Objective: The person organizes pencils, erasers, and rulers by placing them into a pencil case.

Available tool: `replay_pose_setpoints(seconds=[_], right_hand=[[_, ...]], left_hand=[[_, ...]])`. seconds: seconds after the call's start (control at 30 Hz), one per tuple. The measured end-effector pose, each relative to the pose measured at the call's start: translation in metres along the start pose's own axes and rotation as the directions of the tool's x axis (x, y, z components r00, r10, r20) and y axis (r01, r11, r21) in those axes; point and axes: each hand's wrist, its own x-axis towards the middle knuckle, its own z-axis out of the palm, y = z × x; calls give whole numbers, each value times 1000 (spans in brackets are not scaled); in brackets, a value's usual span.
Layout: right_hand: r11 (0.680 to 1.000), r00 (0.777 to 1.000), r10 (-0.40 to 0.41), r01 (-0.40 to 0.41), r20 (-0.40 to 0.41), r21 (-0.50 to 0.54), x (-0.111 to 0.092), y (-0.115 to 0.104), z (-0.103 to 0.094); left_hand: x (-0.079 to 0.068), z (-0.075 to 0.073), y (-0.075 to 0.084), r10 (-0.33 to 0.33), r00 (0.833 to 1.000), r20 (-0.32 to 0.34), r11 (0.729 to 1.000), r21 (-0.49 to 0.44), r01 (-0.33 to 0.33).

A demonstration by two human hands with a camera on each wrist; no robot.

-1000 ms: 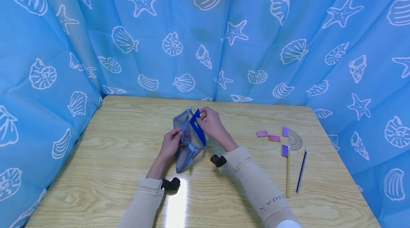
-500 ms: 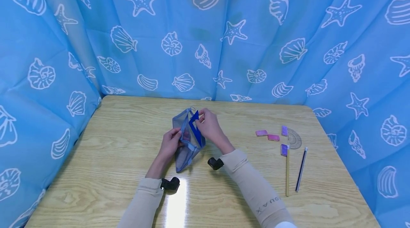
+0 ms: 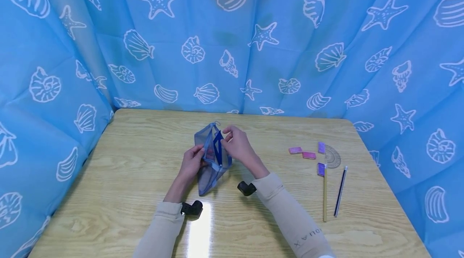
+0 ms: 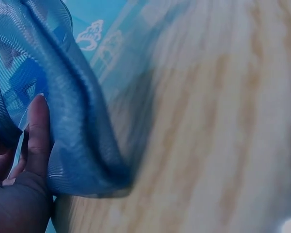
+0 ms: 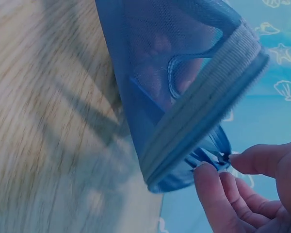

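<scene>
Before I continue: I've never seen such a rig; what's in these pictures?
No machine here: a person works bare-handed. The wide picture is from a head camera; the others are from a black camera on each wrist. The left hand holds open a blue mesh pouch; the right hand is at its mouth, by a blue triangular set square, its grip unclear. On the wooden table lie pink and purple rectangular blocks, a clear half-round protractor, a yellow pencil and a dark pencil.

A beige right sleeve (image 3: pixel 289 211) is worn, printed with dark lettering (image 3: pixel 308 236). Beside its cuff (image 3: pixel 267 185) a black device (image 3: pixel 246 188) is mounted; left of that sleeve, a beige left sleeve (image 3: pixel 159 231) is similarly fitted.
</scene>
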Motion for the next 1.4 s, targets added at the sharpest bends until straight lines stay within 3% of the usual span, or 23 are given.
replay_pose_setpoints(seconds=[0.33,0.63,1.1,1.4], right_hand=[[999,999,-45,45,-14,-21,-15,9,-16],[998,999,-33,31,-42,-55,-28,27,-42],[994,999,-38,34,-34,-100,-51,95,-101],[990,997,-36,25,-71,-142,-68,125,-129]], left_hand=[[-4,-5,6,16,1000,4,999,31,-16],[-7,-9,20,31,999,11,999,-13,-31],[-10,-16,21,27,998,54,999,-21,-26],[-9,-17,16,29,998,62,1000,-5,-28]])
